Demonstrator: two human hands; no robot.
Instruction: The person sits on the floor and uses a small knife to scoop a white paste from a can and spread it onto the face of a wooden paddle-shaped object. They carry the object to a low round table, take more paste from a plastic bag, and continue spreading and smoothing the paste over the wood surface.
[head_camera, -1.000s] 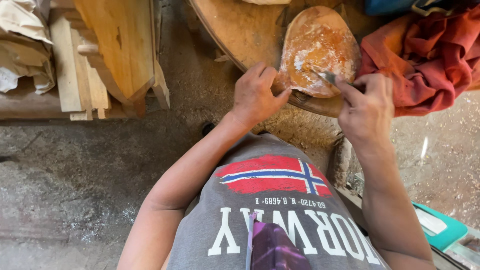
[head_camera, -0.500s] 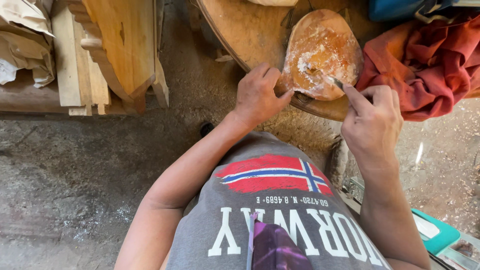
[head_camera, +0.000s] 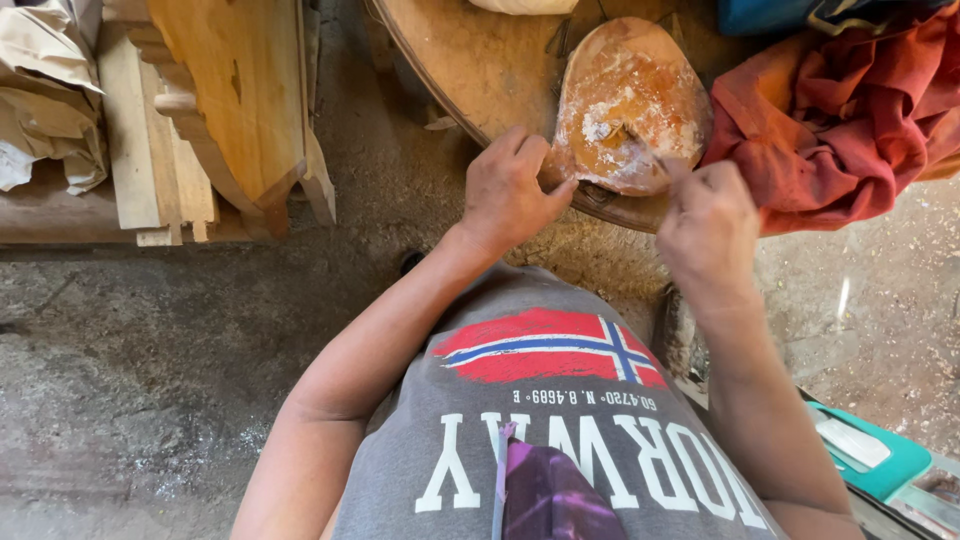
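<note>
From the head view, looking straight down, your left hand (head_camera: 508, 190) is curled against the near left edge of the oval wooden piece (head_camera: 630, 100), thumb and fingertips pinching its rim. That grip reads as a brace: it pins the piece against the round wooden counter (head_camera: 470, 60) so it cannot slide while the other hand works on it.

Your right hand (head_camera: 705, 225) is closed in a fist around a thin tool (head_camera: 650, 155), whose tip reaches up and to the left onto the lower face of the wooden piece. The tool itself is small and partly hidden by your fingers, so you cannot tell its kind for certain. Holding it low and close to the tip would give firm control over a short stroke.

The wooden piece lies flat on the near edge of the counter, face up, patched with pale dust or filler. Its long axis runs away from you, slightly tilted to the right, with the narrower end toward your body and the broader end farther off.

Just right of the piece, a crumpled red cloth (head_camera: 840, 120) is heaped on the counter, touching or nearly touching its right edge. To the far left, cut wooden boards (head_camera: 220, 110) lean together on the floor, well apart from your hands. A teal case (head_camera: 860, 450) sits by your right elbow.
</note>
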